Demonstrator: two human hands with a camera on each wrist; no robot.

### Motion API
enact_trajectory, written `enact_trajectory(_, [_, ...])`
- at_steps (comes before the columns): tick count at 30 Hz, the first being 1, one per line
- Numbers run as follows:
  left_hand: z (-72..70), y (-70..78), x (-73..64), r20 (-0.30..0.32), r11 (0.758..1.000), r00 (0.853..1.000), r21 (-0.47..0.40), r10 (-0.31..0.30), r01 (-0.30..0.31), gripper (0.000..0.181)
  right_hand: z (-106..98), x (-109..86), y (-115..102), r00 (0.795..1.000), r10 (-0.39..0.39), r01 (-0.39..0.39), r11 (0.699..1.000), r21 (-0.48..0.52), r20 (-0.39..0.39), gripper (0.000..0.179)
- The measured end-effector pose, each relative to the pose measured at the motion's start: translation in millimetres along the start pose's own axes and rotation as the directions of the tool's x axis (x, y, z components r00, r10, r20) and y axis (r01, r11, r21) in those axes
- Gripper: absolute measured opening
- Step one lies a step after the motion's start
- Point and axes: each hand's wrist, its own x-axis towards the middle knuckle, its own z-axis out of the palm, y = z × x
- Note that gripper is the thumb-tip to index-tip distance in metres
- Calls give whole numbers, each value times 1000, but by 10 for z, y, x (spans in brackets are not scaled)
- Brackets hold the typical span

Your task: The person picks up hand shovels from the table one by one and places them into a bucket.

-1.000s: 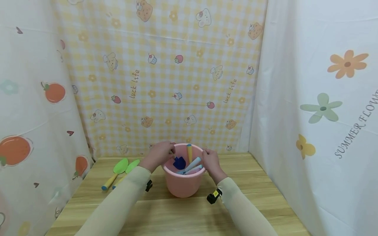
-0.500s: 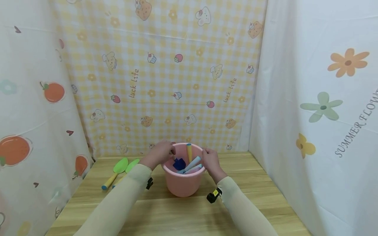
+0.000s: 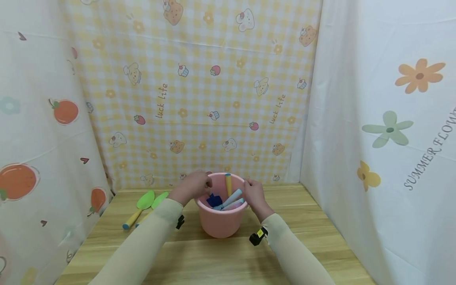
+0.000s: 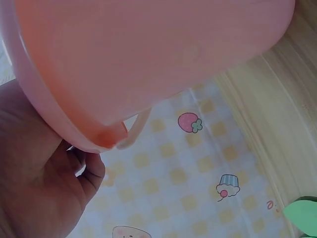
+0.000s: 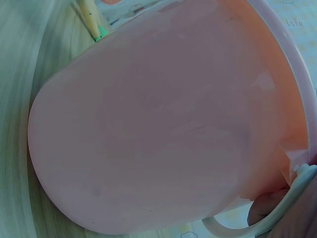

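A pink bucket [image 3: 221, 223] stands upright on the wooden table. My left hand [image 3: 194, 185] reaches over its left rim with curled fingers, pinching the short handle of a small dark blue toy shovel [image 3: 214, 200]. The shovel's blade points down inside the bucket; its handle is mostly hidden by the fingers. At the opposite side, my right hand [image 3: 254, 196] grips the rim, close to the white bail handle [image 5: 292, 193] in the right wrist view. Also inside lean a yellow handle [image 3: 228, 185] with a blue end and a light blue handle [image 3: 233, 198].
Left of the bucket lie two green trowels, one in plain sight [image 3: 145, 201] and one partly behind the left sleeve [image 3: 159, 200]. A checked curtain [image 3: 203, 99] hangs behind the table, with white printed curtains [image 3: 349, 118] at both sides.
The blue shovel's blade has tilted and shifted slightly left and lower inside the bucket. Both hands stay nearly where they were, and the bucket has hardly moved.
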Motion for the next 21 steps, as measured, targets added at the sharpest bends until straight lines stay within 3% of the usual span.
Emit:
enact_trajectory(6, [-17,5,-25,-2,1000,1000,17,7,-6,14,-11,-3,-4,1000,-8,8,1000,-2,-12,38])
enact_trajectory(14, [-20,-8,-65,2,999,1000,-53,-2,2,19,-1,5,3,1000,-15,15,1000,-6,-6,39])
enact_trajectory(21, [6,-49,-71,-15,998,1000,-58,12,-13,15,9,15,6,999,-33,32,999,-22,-15,38])
